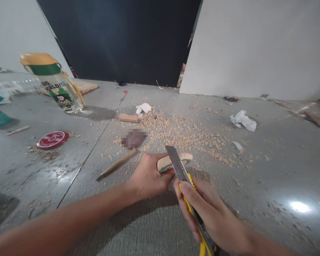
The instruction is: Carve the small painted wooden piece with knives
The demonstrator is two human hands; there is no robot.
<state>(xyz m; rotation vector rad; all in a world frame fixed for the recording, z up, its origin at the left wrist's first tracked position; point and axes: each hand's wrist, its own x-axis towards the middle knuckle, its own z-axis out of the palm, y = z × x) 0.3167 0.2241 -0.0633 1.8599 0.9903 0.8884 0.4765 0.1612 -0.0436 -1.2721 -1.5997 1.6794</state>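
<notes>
My left hand is closed around a small pale wooden block with a green line along its side. In my right hand is a yellow and black utility knife, gripped by its handle. Its blade is extended and lies across the wood as I see it; whether the edge touches cannot be told. Left of my left hand, a wooden-handled tool with a dark tip rests on the floor. Beyond it are a brown piece, partly blurred out, and another short wooden block.
Wood shavings are scattered over the grey floor. At the left stand a water bottle with a yellow lid and, nearer, a round red lid. Crumpled white tissue lies at the right. Dark and white panels rise behind.
</notes>
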